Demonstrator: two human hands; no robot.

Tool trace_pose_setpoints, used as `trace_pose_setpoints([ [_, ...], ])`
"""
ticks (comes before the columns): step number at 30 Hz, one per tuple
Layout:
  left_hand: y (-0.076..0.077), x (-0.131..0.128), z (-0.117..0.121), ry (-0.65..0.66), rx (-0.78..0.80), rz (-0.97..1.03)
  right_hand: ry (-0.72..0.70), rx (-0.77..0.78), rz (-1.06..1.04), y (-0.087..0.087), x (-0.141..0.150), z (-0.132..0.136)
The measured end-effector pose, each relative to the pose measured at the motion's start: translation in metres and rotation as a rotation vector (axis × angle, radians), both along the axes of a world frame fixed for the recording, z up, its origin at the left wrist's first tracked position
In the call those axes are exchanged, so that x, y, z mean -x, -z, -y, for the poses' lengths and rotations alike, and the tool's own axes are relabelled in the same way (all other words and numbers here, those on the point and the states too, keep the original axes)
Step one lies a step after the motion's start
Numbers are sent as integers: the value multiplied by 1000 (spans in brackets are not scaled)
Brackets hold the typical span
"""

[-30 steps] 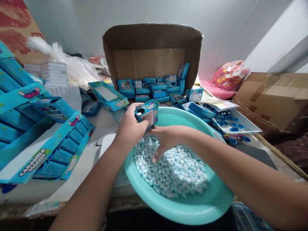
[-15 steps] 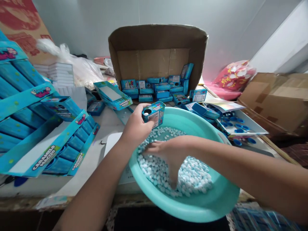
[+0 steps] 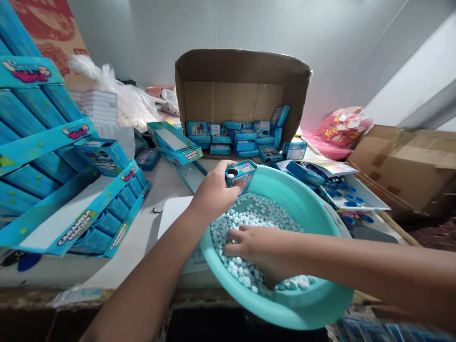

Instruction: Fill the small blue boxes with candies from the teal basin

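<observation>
In my left hand (image 3: 217,187) is a small blue candy box (image 3: 242,175), held tilted by the bowl's far left rim. A round opening shows in its top, with a white candy visible in the hole. My right hand (image 3: 252,251) is down in the turquoise plastic bowl (image 3: 302,190), pushed into a layer of small white and pale blue candies (image 3: 245,273). Its fingers are bent and apart from the thumb, with the tips partly buried. Whether any candies lie under the palm is hidden.
Behind the bowl, a cardboard box (image 3: 245,71) on its side holds several blue boxes. Printed display trays (image 3: 76,232) of blue boxes stand at left. A white tray with blue caps (image 3: 347,192) lies at right. A white flat device (image 3: 173,213) sits partly under the bowl.
My right hand has drawn its fingers in and sunk deeper among the candies. My left hand still holds the candy box. The whole view has shifted slightly.
</observation>
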State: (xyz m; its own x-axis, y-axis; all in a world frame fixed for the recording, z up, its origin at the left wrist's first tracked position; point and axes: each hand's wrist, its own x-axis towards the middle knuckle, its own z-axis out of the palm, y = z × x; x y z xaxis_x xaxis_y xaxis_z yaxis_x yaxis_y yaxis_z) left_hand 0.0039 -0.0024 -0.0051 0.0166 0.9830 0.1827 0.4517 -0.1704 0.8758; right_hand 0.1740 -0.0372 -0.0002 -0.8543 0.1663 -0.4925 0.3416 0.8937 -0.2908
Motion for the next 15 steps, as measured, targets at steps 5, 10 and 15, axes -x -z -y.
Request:
trace_pose_setpoints([
  [5,-2,1,1,26,30,-48,61,-9,-20,11,5,-3],
  [10,-3,2,2,51,49,-103,197,57,-162,21,9,-8],
  [15,-6,1,3,39,71,-120,309,118,-216,19,7,-15],
])
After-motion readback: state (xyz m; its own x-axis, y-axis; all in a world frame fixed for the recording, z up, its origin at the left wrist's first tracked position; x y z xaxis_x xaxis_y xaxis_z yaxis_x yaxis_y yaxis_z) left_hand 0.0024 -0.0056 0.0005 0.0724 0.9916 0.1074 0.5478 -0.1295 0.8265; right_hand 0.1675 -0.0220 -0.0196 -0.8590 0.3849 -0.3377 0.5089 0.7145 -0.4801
